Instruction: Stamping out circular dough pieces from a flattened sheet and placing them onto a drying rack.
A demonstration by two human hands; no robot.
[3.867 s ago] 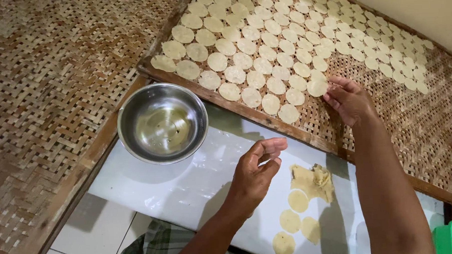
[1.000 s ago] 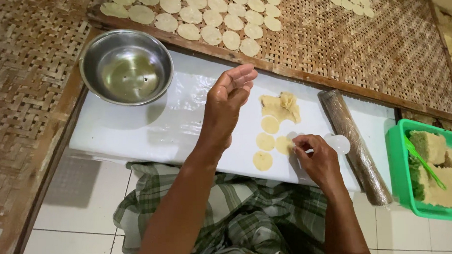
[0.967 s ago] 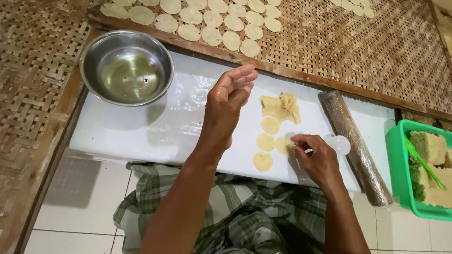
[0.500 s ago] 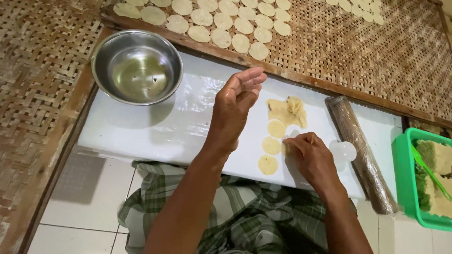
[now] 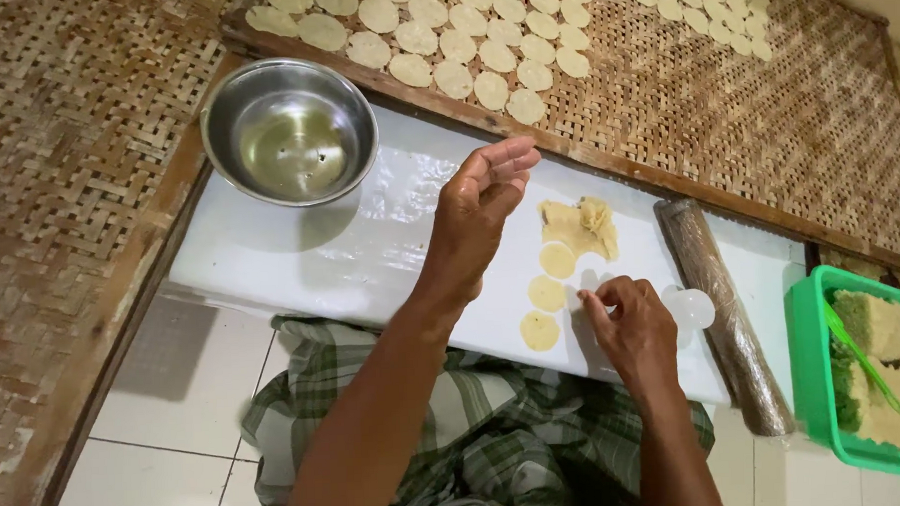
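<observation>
At centre frame, the left hand [image 5: 483, 207] hovers raised above the white surface [image 5: 301, 258], fingers loosely curled and apart, holding nothing. The right hand [image 5: 627, 322], lower right of centre, presses down with fingertips pinched together at the edge of a dough disc [image 5: 583, 290]; whether it grips the disc cannot be told. Three more cut discs [image 5: 548, 292] lie in a column just left of it, below a scrap of leftover dough [image 5: 579, 226]. A steel bowl [image 5: 288, 131] sits upper left, a wrapped rolling pin [image 5: 723, 308] lies right, and a woven tray [image 5: 744, 113] carrying rows of discs fills the top
</observation>
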